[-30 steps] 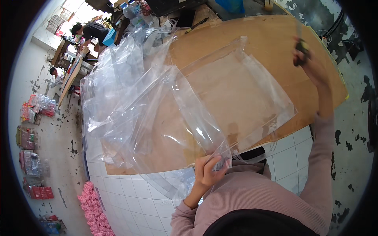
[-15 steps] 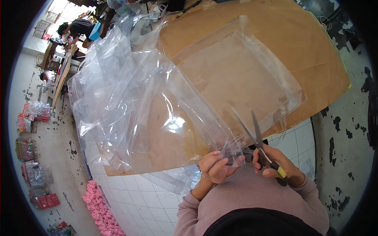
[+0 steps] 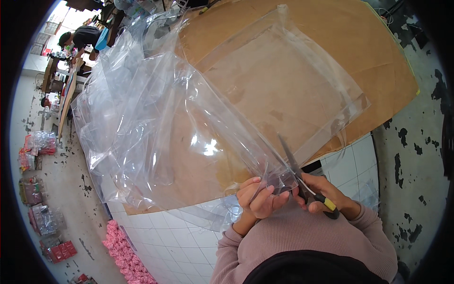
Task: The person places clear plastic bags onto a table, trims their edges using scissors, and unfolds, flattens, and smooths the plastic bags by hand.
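Observation:
My left hand (image 3: 259,198) is closed on the near corner of a clear plastic bag (image 3: 208,135), fingers curled around its edge. In my right hand (image 3: 326,191) is a pair of scissors (image 3: 291,158) with black and yellow handles. Their blades point up and away, lying together or nearly so at the bag's corner beside my left fingers. Whether plastic lies between the blades I cannot tell. A second clear bag (image 3: 283,80) lies flat to the right, its narrow strips hanging past the table's near edge.
A heap of clear plastic bags (image 3: 123,113) covers the left of the brown-covered table (image 3: 378,71). Pink bumpy material (image 3: 124,253) is at lower left, by white tiles (image 3: 165,241). Packaged goods (image 3: 45,217) line the floor at left. A person (image 3: 82,38) bends over a far table.
The scissors have moved left to the bag's corner, and their spread blades have come together. My right hand has moved closer to my left. The whole view has shifted slightly.

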### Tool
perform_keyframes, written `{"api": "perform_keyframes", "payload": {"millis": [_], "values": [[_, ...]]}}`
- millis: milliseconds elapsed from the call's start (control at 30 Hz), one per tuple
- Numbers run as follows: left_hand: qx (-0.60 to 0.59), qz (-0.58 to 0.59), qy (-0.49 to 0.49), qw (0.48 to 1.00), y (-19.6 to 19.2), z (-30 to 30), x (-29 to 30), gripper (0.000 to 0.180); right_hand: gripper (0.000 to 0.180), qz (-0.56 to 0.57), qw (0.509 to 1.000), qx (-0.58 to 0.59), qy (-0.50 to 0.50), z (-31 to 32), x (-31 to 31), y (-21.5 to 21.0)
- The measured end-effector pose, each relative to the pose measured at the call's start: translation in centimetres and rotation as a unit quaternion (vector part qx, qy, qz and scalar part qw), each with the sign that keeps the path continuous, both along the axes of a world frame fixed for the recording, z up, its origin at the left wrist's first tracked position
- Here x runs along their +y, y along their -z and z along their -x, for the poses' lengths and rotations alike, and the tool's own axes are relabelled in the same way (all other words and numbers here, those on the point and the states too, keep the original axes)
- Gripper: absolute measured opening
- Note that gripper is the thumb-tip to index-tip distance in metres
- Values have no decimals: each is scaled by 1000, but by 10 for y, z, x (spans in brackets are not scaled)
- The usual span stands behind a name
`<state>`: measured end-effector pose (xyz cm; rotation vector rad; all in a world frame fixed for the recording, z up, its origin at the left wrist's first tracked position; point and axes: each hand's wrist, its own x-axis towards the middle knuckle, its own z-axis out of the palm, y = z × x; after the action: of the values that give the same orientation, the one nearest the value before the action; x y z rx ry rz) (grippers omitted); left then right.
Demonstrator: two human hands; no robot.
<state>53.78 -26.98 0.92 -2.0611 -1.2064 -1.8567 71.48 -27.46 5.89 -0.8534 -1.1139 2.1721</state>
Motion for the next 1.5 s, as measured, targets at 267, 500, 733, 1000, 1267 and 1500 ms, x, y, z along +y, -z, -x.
{"api": "perform_keyframes", "payload": {"millis": [267,500,733,1000,1267,1500], "values": [[72,33,-25,997,-1,0,-3,34,61,-4,1000,27,6,-4,-5,3],[101,31,-6,994,-3,2,-1,33,53,-69,997,-41,7,-1,-4,4],[89,54,-8,995,-5,-1,-2,41,48,-78,990,-83,86,1,-7,9],[95,66,-3,993,-5,0,-2,45,46,-105,978,-134,124,0,-5,10],[102,88,-21,991,-7,1,-5,54,44,-112,975,-140,130,-2,-3,7],[44,60,-54,996,7,0,-4,59,42,-122,969,-177,123,-4,-1,3]]}}
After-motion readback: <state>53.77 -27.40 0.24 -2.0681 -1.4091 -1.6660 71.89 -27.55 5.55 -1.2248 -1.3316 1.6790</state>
